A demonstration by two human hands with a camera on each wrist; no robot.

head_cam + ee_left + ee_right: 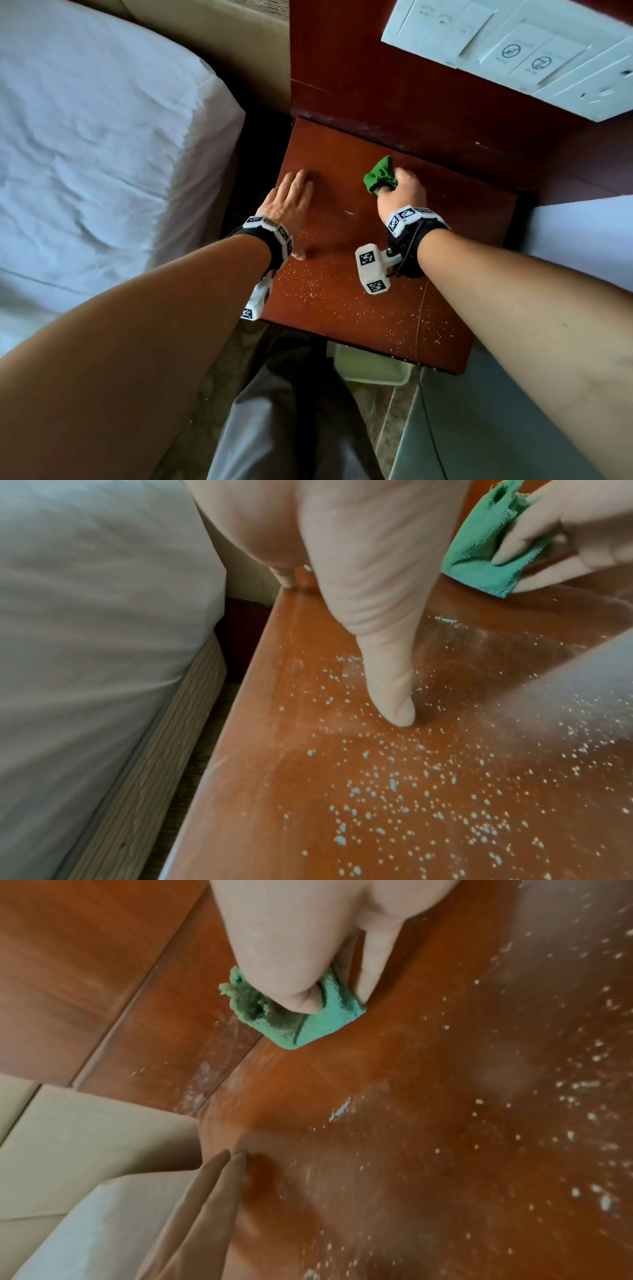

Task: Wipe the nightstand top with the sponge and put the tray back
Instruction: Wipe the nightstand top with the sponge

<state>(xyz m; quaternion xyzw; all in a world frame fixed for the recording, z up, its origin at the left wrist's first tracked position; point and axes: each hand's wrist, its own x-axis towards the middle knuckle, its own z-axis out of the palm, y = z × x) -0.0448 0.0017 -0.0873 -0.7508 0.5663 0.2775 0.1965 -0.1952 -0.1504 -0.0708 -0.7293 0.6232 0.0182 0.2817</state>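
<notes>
The reddish-brown nightstand top (pixel 342 308) is speckled with white crumbs (pixel 394 791) across its near half. My right hand (pixel 400 192) grips a folded green sponge cloth (pixel 380 176) and presses it on the wood near the back edge; the cloth (pixel 308 1020) also shows under my fingers in the right wrist view, and at the top right as the cloth (pixel 479 553) in the left wrist view. My left hand (pixel 291 202) lies flat on the top's left side, fingers straight, thumb (pixel 394 696) touching the wood. A pale tray (pixel 370 366) sits on the floor below the front edge.
A bed with a white sheet (pixel 85 154) lies to the left, close to the nightstand. A wooden back panel (pixel 394 85) carries a white switch plate (pixel 513 51). A white surface (pixel 582 233) is at the right. My trouser leg (pixel 291 428) is below.
</notes>
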